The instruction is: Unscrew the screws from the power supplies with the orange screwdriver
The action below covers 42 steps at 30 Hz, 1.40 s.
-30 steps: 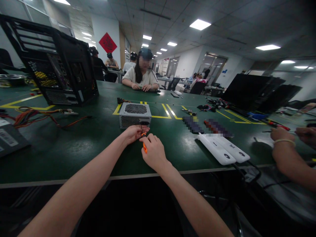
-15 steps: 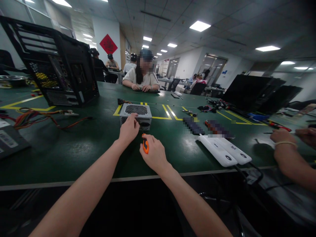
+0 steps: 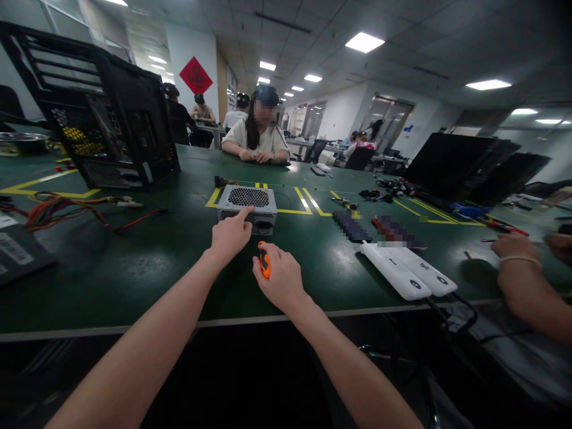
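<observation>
1. Head view: left hand (image 3: pixel 230 235) has its index finger out, the tip touching the near top edge of the grey power supply (image 3: pixel 247 205).
2. Right hand (image 3: pixel 280 279) is fisted around the orange screwdriver (image 3: pixel 264 263), just near of the supply.
3. Supply sits mid table (image 3: pixel 134 262).

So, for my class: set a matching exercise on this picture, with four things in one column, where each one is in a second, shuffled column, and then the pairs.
Things
1. power supply
2. screwdriver
3. computer case
4. white bars

Places
A. gripped in the right hand
B. standing far left on the table
C. at the index fingertip of the left hand
D. lying side by side, right of both hands

Pairs: 1-C, 2-A, 3-B, 4-D
</observation>
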### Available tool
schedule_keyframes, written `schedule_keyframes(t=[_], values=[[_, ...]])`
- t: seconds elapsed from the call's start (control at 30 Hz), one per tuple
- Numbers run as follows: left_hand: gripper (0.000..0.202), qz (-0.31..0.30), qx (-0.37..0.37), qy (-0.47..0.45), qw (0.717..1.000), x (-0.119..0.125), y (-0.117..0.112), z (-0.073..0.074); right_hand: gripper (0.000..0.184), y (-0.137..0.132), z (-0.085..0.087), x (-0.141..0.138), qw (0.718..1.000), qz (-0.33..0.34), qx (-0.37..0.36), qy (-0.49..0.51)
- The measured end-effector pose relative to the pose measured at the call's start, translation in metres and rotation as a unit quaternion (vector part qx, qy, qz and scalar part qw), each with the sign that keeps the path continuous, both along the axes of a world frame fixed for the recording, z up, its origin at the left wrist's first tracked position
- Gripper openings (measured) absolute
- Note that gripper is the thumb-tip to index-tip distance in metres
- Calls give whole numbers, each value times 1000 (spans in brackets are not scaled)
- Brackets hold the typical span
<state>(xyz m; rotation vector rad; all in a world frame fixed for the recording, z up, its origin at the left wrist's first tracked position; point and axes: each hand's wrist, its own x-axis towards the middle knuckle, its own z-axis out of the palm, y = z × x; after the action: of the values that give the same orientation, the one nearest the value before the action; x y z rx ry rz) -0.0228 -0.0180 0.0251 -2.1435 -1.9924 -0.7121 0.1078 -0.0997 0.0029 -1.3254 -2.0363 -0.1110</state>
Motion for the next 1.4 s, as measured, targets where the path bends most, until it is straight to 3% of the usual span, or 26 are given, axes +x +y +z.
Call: schedule_keyframes(t=[0.2,0.43,0.53,0.6,0.7,0.77,0.87,0.97,1.13,1.3,1.4], values=[[44,-14,13,-61,998,-2,0,-6,20,-3,-1,1,998,-3,39,-46],[40,-100,42,-221,969,-5,6,-16,23,-1,-1,-2,999,-4,39,-31],[28,-105,-13,-290,951,-1,11,-21,23,-2,-2,-1,999,-8,27,-22],[28,-116,-125,-352,920,4,15,-24,20,-2,-1,-1,999,-10,29,-28],[33,-142,-252,-508,811,11,21,-26,14,-2,0,0,997,-7,36,-61],[26,-151,-282,-586,745,14,22,-25,12,-2,1,0,997,-2,33,-75],[15,-156,-305,-642,686,13,24,-25,21,-1,0,-1,999,3,19,-43],[11,-164,-311,-672,652,11,26,-26,27,0,0,0,1000,8,9,-21],[13,-172,-313,-706,612,11,27,-29,19,-1,0,3,993,26,15,-116],[16,-181,-327,-721,583,10,26,-26,27,-2,0,0,998,-2,16,-66],[21,-181,-342,-731,562,9,25,-26,22,-3,1,0,997,-10,17,-69]])
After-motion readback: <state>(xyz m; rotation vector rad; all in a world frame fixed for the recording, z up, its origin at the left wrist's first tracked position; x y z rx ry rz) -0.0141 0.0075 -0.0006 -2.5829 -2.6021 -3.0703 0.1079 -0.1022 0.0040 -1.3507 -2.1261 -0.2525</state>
